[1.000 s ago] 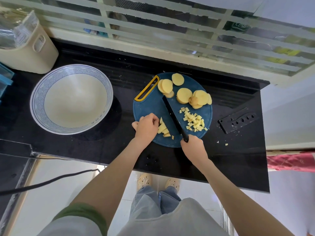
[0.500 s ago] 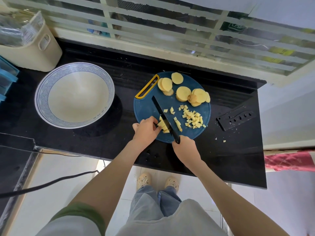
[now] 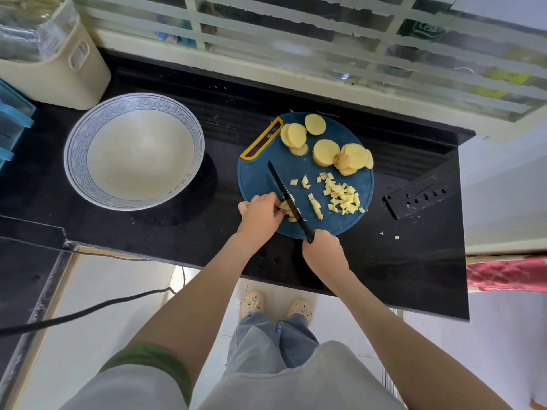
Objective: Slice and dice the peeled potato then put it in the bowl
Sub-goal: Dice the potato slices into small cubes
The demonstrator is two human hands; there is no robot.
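Note:
A round blue cutting board lies on the black counter. Round yellow potato slices sit along its far edge, and a heap of small diced cubes lies at its right. My left hand pins a few potato strips at the board's near left. My right hand grips the handle of a black knife, whose blade rests on those strips beside my left fingertips. The wide white bowl with a blue patterned rim stands to the left with nothing in it.
A black perforated knife sheath lies right of the board, with stray potato bits near it. A cream container stands at the back left beside blue plastic trays. The counter's front edge runs just under my wrists.
The knife has swung from the board's middle to the left, onto the strips under my left hand. A few more cubes lie loose between the blade and the diced heap.

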